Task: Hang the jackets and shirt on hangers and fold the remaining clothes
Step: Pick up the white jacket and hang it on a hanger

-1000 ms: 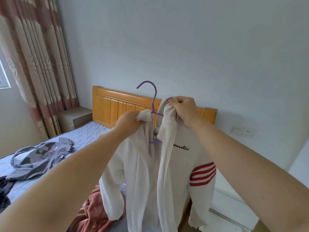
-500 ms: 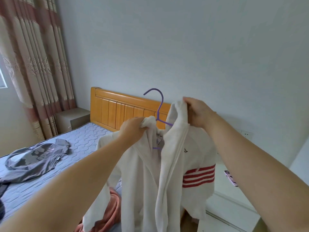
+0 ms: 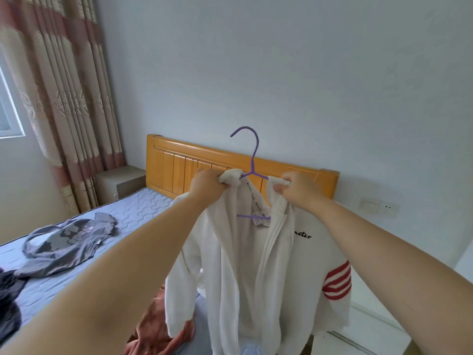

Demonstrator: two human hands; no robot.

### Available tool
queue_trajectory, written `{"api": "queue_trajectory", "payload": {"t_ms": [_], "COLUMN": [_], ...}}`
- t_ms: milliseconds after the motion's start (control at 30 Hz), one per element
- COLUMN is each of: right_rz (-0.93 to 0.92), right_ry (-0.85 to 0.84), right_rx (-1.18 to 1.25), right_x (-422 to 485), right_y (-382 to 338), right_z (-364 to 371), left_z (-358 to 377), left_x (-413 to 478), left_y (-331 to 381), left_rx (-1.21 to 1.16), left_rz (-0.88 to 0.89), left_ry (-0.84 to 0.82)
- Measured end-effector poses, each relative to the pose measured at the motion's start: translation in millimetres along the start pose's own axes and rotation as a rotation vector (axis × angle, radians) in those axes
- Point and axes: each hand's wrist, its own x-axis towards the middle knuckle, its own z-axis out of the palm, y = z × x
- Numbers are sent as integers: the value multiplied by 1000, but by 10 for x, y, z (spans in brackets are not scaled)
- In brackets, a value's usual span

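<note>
White fabric fills the middle of our view: the white jacket (image 3: 256,265) hangs open-fronted on the purple hanger (image 3: 252,172), held up in the air in front of us. Our left hand (image 3: 207,185) has its fingers (image 3: 222,187) curled tight around the bunched collar on that side, and our right hand (image 3: 297,190) grips the other collar edge the same way, so both are closed on cloth. Between the two fists the hanger's hook rises above them, and its lower bar shows just below, inside the neck opening beside a small label. From the fists the jacket falls straight down, with black lettering on the chest under the right hand and red stripes on the sleeve further down that side. Both arms are stretched forward and slightly up, hands level with each other. Well below and to the left of our left hand a grey shirt (image 3: 66,242) lies crumpled on the bed (image 3: 133,208), and a rust-coloured garment (image 3: 156,326) lies under the jacket's hanging sleeve.
</note>
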Motion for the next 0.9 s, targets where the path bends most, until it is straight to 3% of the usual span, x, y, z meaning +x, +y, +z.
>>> {"api": "queue_trajectory", "payload": {"t_ms": [67, 133, 200, 333, 400, 500, 567, 633, 767, 900], "right_rz": [69, 90, 74, 39, 78, 194, 201, 162, 94, -28], "right_ry": [109, 154, 163, 105, 127, 219, 244, 235, 253, 280], "right_rx": [32, 61, 73, 97, 179, 235, 191, 170, 206, 218], "right_x": [-6, -19, -37, -38, -20, -68, -132, -159, -132, -150], "right_y": [50, 75, 48, -85, -109, -18, 61, 107, 109, 17], "right_z": [-3, -12, -10, 52, 66, 79, 103, 117, 82, 13], "left_z": [-132, -262, -397, -341, -9, 397, 400, 292, 30, -136], "left_x": [113, 189, 276, 190, -55, -397, -447, -438, -263, -116], "left_y": [4, 68, 226, 653, 676, 364, 144, 30, -72, -35], "left_rx": [335, 441, 276, -390, -344, 158, 315, 392, 291, 321], "left_rz": [-58, -122, -106, -118, -68, 28, 51, 112, 195, 156], "left_ry": [-6, -2, 113, 457, 318, -106, -241, -269, 91, -152]}}
